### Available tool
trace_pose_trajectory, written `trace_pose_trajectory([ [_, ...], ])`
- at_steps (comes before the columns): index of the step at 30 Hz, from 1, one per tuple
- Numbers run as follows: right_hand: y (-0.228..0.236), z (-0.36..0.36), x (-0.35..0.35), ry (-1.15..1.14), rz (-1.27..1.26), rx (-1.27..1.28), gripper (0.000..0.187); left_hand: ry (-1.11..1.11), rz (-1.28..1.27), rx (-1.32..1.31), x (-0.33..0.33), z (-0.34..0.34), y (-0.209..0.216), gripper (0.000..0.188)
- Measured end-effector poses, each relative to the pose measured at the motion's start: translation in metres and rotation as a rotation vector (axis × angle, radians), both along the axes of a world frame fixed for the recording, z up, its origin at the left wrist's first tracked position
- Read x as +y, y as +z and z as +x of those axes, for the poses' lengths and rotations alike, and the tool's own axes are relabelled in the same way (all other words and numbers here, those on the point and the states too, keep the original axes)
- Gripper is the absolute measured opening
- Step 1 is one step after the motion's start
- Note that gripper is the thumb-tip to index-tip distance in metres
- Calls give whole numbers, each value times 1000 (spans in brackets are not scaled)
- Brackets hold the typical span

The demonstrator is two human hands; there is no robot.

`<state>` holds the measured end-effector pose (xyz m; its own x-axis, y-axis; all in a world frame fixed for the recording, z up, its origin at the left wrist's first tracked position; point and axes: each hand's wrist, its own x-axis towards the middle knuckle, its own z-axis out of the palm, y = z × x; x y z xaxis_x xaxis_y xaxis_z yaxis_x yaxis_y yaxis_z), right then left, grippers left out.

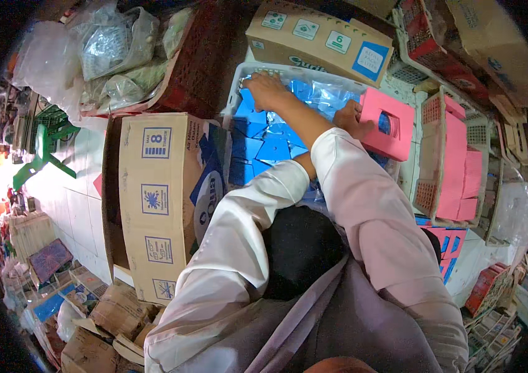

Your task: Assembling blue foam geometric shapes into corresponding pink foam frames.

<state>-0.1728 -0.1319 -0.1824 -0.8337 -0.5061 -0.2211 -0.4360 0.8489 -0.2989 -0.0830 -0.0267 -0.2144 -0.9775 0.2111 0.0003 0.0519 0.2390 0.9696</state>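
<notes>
My forearms cross over a pale plastic bin (234, 93) full of flat blue cut pieces (270, 149), the right arm on top. Reaching to the bin's far left corner, my right hand (265, 91) has its fingers bent down at the blue pieces; what they hold is hidden. My left hand (351, 118) passes beneath the right arm to the bin's right side. Its fingers are closed at the left edge of a thick pink stack (391, 127) with a cut-out window. Clear plastic wrap (326, 96) covers some of the blue pieces.
An open cardboard box (155, 205) stands left of the bin, another carton (314, 37) behind it. On the right is a basket (428, 155) of pink pieces (453, 161). A red crate (180, 68) with plastic bags stands at far left, near a green hanger-like object (41, 158).
</notes>
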Motion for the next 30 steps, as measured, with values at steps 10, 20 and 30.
trace_pose_trajectory([
  [10, 85, 7, 141, -245, -846, -304, 25, -226, 327, -62, -12, -14, -16, 25],
  [20, 59, 119, 292, -863, -1164, -583, 38, -263, 500, -663, -37, -2, 26, 31],
  [30, 34, 129, 297, -793, -748, -383, 52, -238, 432, -551, -29, 5, 31, 34],
])
